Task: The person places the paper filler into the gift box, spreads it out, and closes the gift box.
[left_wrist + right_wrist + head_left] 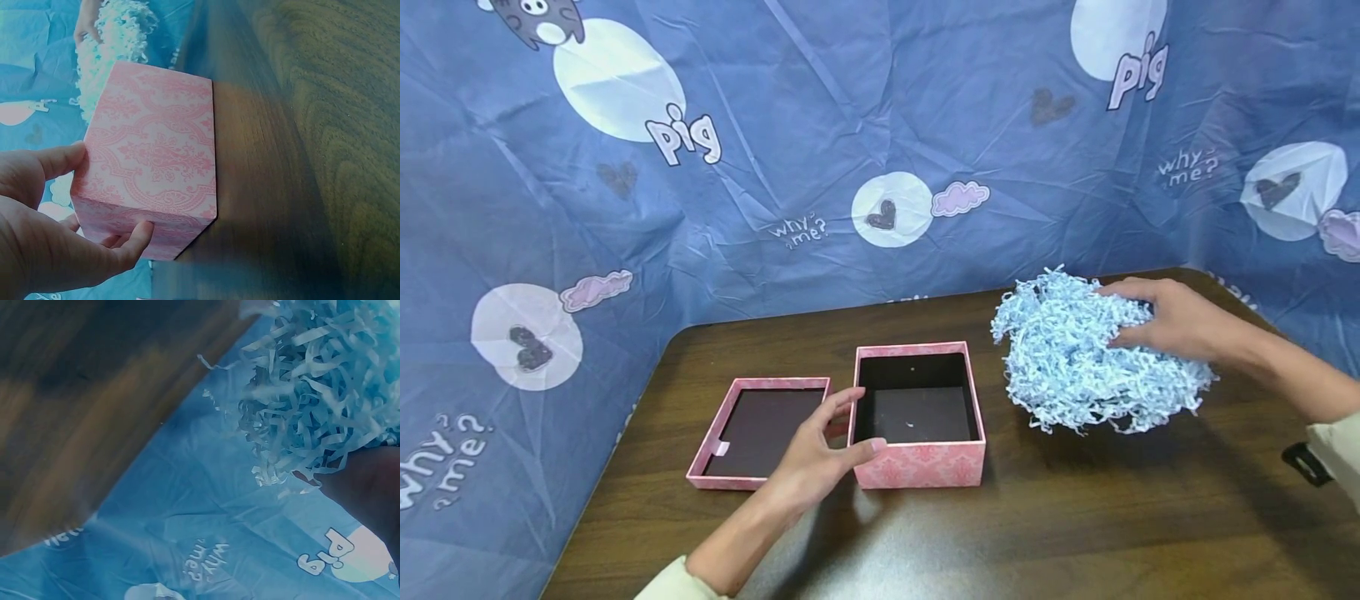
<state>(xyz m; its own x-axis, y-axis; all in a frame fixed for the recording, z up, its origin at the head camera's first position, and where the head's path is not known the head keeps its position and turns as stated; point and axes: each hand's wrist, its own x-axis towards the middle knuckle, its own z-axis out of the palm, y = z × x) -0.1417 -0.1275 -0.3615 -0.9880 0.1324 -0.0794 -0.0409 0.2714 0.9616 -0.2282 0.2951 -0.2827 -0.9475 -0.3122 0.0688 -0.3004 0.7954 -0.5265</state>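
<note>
A pink patterned box (919, 465) with a black inside stands upright and uncovered on the table. My left hand (811, 460) grips its near left corner, thumb over the front rim and fingers along the left side. In the left wrist view, the thumb and fingertips press two adjoining walls of the box (156, 137). To the right of the box, my right hand (1180, 321) holds a big fluffy bundle of light blue shredded paper (1067, 358), which casts a shadow on the table below. Loose strands hang from the shredded paper (325, 394) in the right wrist view; most fingers are buried in it.
Left of the box lies a pink-rimmed lid (767, 433), dark inside facing up, with a small white tab (721, 448). Everything sits on a dark wooden table (1045, 517). Behind the table and along its left side hangs a blue printed cloth (820, 100).
</note>
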